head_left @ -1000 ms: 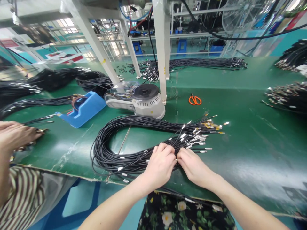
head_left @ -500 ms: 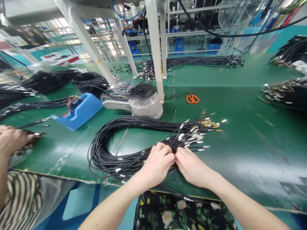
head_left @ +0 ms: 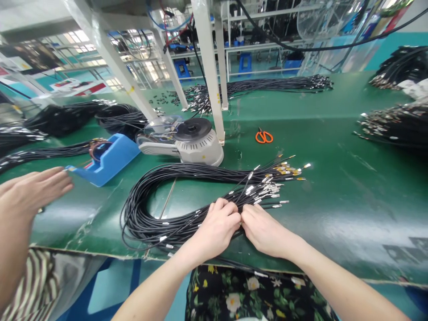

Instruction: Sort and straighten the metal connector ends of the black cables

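A looped bundle of thin black cables (head_left: pixel 157 178) with metal-tipped ends (head_left: pixel 274 178) lies on the green table (head_left: pixel 334 178) in front of me. My left hand (head_left: pixel 216 227) and my right hand (head_left: pixel 264 229) meet at the near side of the bundle. Both have their fingers curled and pinched on cables where the strands gather. What the fingertips pinch exactly is hidden by the knuckles.
A white-grey tape dispenser machine (head_left: pixel 187 140), a blue holder (head_left: pixel 109 156) and orange scissors (head_left: pixel 264 136) stand behind the bundle. More cable piles lie at the left, back and right. A co-worker's flat hand (head_left: pixel 31 191) hovers at the left. White frame posts (head_left: pixel 209 67) rise from the table.
The co-worker's hand at the left has opened and lifted off its cables. My two hands stay pinched on the bundle, barely shifted left as the view drifted.
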Demonstrator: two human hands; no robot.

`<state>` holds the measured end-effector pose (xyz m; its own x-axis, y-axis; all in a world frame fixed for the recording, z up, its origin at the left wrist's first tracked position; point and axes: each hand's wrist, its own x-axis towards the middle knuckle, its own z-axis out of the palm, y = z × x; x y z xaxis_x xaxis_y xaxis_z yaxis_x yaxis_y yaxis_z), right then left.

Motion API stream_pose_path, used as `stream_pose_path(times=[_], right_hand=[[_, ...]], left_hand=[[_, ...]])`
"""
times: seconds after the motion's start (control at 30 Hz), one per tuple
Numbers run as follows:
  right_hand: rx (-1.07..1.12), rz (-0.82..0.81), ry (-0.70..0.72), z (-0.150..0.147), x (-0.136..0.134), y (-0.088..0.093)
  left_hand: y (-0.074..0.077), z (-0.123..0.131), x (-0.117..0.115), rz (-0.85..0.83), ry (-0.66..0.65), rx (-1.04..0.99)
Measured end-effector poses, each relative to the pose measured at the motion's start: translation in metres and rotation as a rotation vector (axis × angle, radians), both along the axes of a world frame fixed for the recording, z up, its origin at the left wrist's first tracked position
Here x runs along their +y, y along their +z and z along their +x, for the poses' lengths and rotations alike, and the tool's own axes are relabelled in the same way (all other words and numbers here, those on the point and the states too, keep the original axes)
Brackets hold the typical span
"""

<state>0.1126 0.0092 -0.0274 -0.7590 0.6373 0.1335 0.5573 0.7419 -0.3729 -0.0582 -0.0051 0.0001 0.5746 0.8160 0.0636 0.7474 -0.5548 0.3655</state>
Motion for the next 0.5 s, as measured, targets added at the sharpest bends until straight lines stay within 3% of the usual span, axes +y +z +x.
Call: stream_pose_path(times=[0.17, 0.27, 0.4, 0.5], right_hand=[[0.073, -0.055, 0.017, 0.01, 0.004, 0.009], [0.116, -0.068, -0.003, 0.03, 0.0, 0.022], [0.102, -0.145, -0.04, 0.067, -0.027, 0.037], [0.01, -0.173, -0.057, 0.084, -0.057, 0.035]], left_hand=[[-0.004, -0.001, -0.003, 0.038, 0.032, -0.095], [0.003, -0.005, -0.009, 0.087, 0.044, -0.169], [0.028, -0.024, -0.017, 0.168, 0.113, -0.319], [0.053, -0.047, -0.022, 0.12, 0.21, -0.541]])
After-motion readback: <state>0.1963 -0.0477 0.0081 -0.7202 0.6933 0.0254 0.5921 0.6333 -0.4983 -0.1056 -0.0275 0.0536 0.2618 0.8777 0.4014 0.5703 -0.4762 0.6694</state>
